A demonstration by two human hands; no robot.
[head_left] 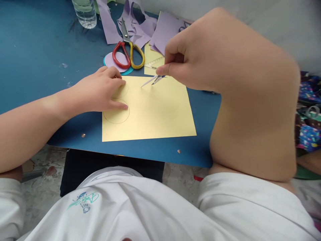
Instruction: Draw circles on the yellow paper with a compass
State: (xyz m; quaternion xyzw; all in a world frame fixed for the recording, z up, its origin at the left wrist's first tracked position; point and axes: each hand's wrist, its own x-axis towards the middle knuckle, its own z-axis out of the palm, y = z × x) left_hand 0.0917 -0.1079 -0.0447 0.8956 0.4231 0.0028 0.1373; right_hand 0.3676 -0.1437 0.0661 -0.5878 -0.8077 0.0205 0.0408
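A sheet of yellow paper [155,113] lies on the blue table, with two drawn circles along its left side. My left hand [102,90] rests on the sheet's left part, fingers apart, partly covering the circles. Above the sheet's upper middle, my right hand [180,60] pinches the top of a drawing compass [153,80]. The compass legs point down and to the left; whether their tips touch the paper I cannot tell. Just beyond my left hand are scissors [128,50] with one red and one yellow handle, lying partly over stacked purple and blue paper circles [110,61].
Purple paper scraps [135,25] and a purple sheet [164,31] lie at the back. A clear ruler [154,63] is on another yellow piece [147,53]. A water bottle [86,13] stands at the back left of the blue table [37,63].
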